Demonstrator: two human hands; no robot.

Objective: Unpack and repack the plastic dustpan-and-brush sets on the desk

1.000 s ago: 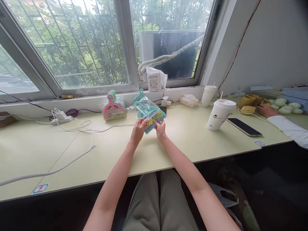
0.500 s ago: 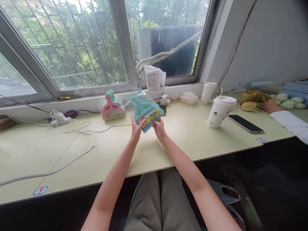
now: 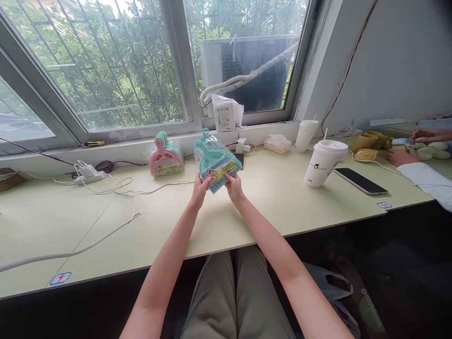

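Observation:
A teal mini dustpan and brush set [image 3: 216, 159] in clear plastic, with a yellow label, is held tilted above the table by both my hands. My left hand [image 3: 200, 190] is closed on its lower left edge, thumb on the front. Gripping the lower right edge is my right hand [image 3: 233, 187], thumb also in front. Behind the held set, the handle of another teal piece [image 3: 205, 133] sticks up. To the left, a row of packed dustpan sets [image 3: 166, 159], pink in front and green behind, stands against the wall.
White cables and a power strip [image 3: 88, 173] lie at the left. On the right stand two white paper cups [image 3: 324, 162], a phone [image 3: 360, 181] and a tissue pack [image 3: 277, 143]. Another person's hands [image 3: 402, 154] are at the far right, near yellow rolls and pale green round things.
The held dustpan set has turned slightly, its label facing me more flatly. At the far right, the other person's second hand has come into view.

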